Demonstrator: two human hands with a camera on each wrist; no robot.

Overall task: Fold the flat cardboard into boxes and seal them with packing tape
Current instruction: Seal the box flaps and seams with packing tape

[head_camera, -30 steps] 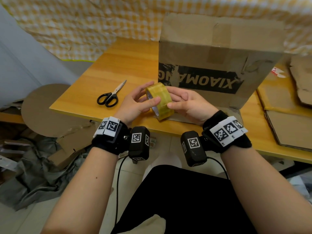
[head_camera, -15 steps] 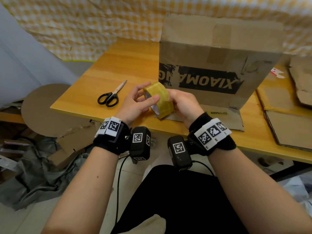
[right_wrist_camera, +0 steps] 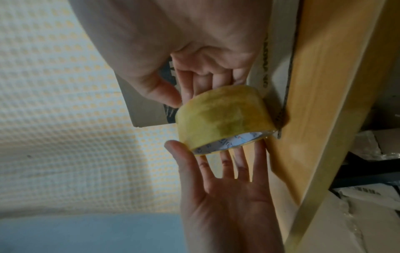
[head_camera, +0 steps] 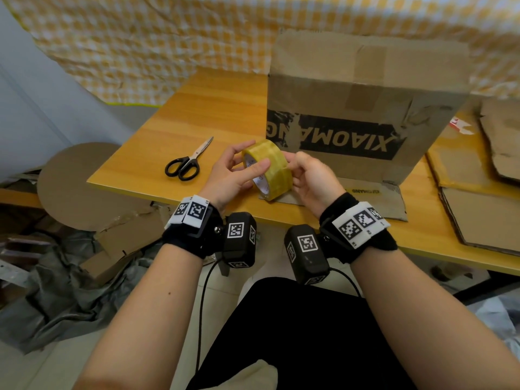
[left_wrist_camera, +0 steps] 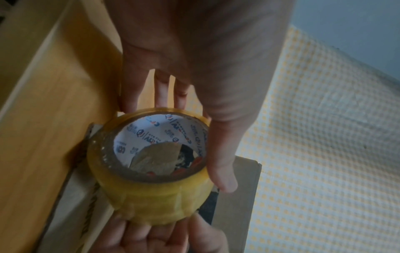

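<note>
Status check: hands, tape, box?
Both hands on tape roll: left hand and right hand pinch it from either side. No strip pulled yet. Box upright behind, untouched. Scissors idle, nothing blocking.

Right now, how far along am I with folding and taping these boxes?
Done: one cardboard box stands folded on the table, old tape patches on its side. In hand: left hand and right hand hold the yellow tape roll between them; no strip looks pulled free yet. Left: taping that box, cutting with the scissors, then folding the flat cardboard sheets on the right.
</note>
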